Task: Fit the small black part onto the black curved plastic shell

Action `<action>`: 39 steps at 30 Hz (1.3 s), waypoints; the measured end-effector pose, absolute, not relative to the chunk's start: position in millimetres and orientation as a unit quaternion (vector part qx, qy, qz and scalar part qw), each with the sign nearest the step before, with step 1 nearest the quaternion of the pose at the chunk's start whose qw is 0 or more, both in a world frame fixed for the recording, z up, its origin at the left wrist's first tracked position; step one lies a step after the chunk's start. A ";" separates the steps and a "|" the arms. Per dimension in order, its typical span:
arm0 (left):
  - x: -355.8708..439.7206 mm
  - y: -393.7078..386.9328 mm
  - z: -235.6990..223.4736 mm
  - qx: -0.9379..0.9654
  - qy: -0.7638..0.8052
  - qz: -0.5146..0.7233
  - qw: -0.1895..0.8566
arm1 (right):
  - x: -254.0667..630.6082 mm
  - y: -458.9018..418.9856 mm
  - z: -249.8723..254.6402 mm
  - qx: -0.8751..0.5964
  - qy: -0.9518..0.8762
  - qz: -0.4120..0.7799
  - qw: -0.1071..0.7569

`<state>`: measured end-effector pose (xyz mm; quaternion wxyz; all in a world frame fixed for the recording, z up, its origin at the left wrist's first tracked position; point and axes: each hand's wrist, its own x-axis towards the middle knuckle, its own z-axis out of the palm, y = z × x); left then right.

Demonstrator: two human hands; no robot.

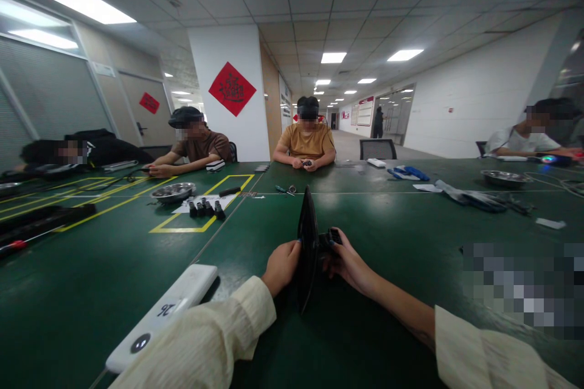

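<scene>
A thin black plate-like part [308,243] stands on edge above the green table [387,237], right in front of me. My left hand [281,265] grips its left face with curled fingers. Against its right side, my right hand [347,262] closes on a small black ribbed piece [332,237]. Both my sleeves are cream-coloured.
A white power bank [164,313] lies by my left arm. Inside a yellow taped box sit several small black parts [206,208] and a metal bowl [173,192]. A second bowl [505,178] is far right. Several people sit around the table's far side.
</scene>
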<state>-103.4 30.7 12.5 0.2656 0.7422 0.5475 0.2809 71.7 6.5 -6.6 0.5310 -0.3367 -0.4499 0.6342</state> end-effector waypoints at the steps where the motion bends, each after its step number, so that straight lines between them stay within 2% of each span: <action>1: -103.4 30.3 13.1 0.741 0.549 0.281 0.266 | 71.8 6.6 -6.9 -0.335 -0.450 0.634 0.532; 39: -102.2 26.8 16.1 0.751 0.553 0.265 0.246 | 70.8 11.3 -11.9 -0.340 -0.448 0.631 0.535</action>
